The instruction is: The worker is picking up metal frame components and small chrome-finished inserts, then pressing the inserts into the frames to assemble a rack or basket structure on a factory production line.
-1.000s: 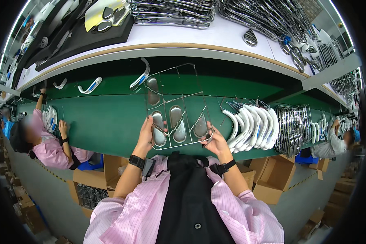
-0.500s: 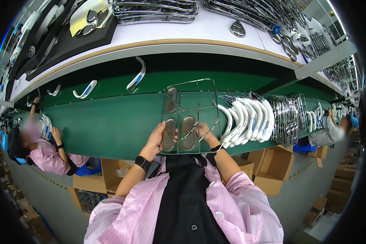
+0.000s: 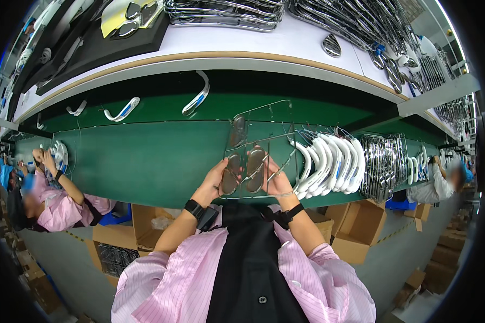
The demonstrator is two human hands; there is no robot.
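Over the green work surface I hold up a wire rack, a metal frame with crossing bars and three brownish-grey oval plates fixed to it. My left hand grips its lower left part, fingers closed beside one oval plate. On the other side, my right hand is closed around the right part, with its fingers partly behind the bars and the second lower plate. Just right of the rack stands a row of white curved handle-like pieces with thin wires at their upper ends.
Beyond the white pieces stand stacked chrome wire racks. A shelf crosses above the green table, bearing more racks and a mirror-like metal oval. Open cardboard boxes sit below. A co-worker is at left, another at far right.
The rack has tilted, its right side now higher. My right hand has moved up behind the right lower plate. The co-worker at left has brought both hands together. The whole view has shifted slightly.
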